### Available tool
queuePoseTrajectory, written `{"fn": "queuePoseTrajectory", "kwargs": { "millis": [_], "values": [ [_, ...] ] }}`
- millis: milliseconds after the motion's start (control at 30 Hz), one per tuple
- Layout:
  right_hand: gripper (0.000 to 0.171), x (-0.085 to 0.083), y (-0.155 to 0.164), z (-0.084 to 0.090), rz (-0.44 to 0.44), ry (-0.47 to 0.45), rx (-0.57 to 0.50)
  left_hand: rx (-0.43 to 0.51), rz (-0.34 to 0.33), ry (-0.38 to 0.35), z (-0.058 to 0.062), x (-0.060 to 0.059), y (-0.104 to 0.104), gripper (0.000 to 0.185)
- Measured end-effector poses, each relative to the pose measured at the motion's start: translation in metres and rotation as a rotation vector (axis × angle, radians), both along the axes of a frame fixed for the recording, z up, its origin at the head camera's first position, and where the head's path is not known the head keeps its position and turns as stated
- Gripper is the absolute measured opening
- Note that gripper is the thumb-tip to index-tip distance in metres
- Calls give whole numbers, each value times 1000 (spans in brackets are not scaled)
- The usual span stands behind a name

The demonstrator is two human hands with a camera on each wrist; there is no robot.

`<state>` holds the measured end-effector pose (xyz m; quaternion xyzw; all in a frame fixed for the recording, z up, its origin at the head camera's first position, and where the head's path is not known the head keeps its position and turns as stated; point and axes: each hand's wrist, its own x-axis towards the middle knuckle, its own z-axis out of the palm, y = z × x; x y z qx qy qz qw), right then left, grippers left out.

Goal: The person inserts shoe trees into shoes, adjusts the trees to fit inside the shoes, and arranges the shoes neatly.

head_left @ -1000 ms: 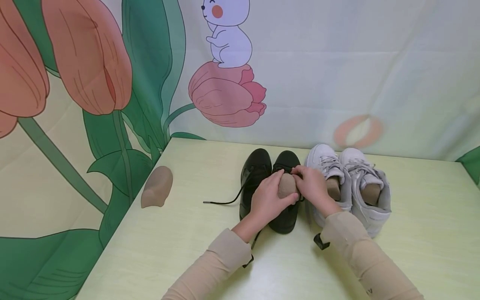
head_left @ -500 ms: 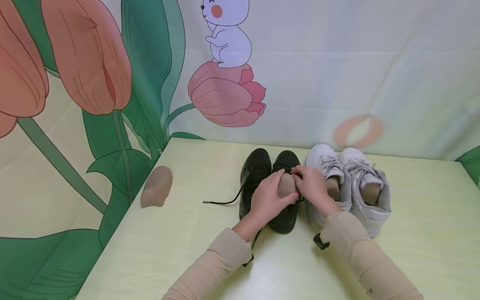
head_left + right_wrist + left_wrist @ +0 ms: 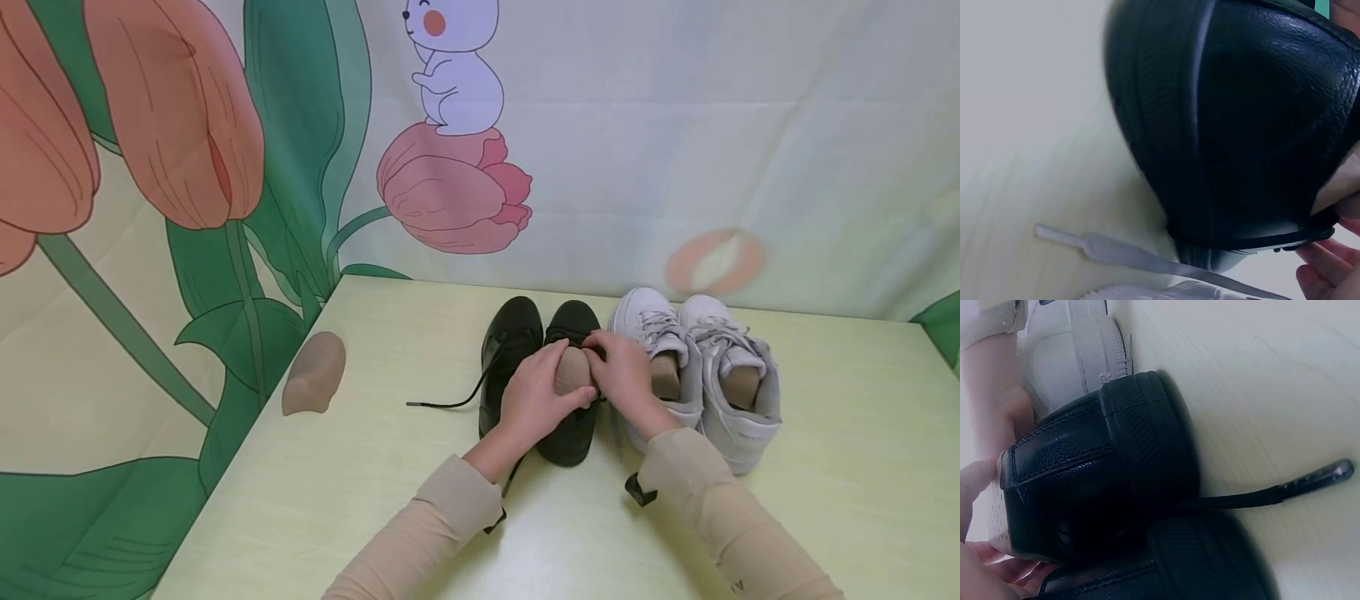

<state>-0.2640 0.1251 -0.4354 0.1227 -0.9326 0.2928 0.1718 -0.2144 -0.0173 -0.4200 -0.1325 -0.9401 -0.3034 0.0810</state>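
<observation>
In the head view two black lace-up shoes stand side by side, the right black shoe [image 3: 567, 446] and the left black shoe [image 3: 517, 321]. A brown shoe insert [image 3: 572, 372] sits in the opening of the right one. My left hand [image 3: 534, 396] grips this insert, fingers along its left side and thumb at its near right. My right hand [image 3: 626, 367] pinches the right side of the same shoe's opening. Fingers [image 3: 1325, 262] show at the shoe's edge in the right wrist view. Most of the insert's front is hidden inside the shoe.
Close on the right stand two white sneakers [image 3: 738, 442] with brown inserts inside. Another brown insert [image 3: 315, 375] lies near the table's left edge. A black shoelace [image 3: 446, 406] trails leftward over the pale table [image 3: 375, 483]. A printed cloth backdrop [image 3: 637, 150] hangs behind.
</observation>
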Motion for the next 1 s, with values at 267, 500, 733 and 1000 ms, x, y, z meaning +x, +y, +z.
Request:
{"fn": "queuePoseTrajectory", "kwargs": {
  "millis": [267, 500, 733, 1000],
  "values": [
    [10, 1, -1, -2, -23, 17, -57, 1, -7, 4, -1, -2, 0, 68],
    [8, -1, 0, -5, -15, 42, -74, 0, 0, 2, -1, -2, 1, 68],
    [7, -1, 1, -4, -7, 40, -62, -18, 18, 1, -3, -3, 3, 68],
    [7, 0, 1, -4, -6, 37, -63, -25, 30, 13, -3, -2, 4, 68]
  ]
}}
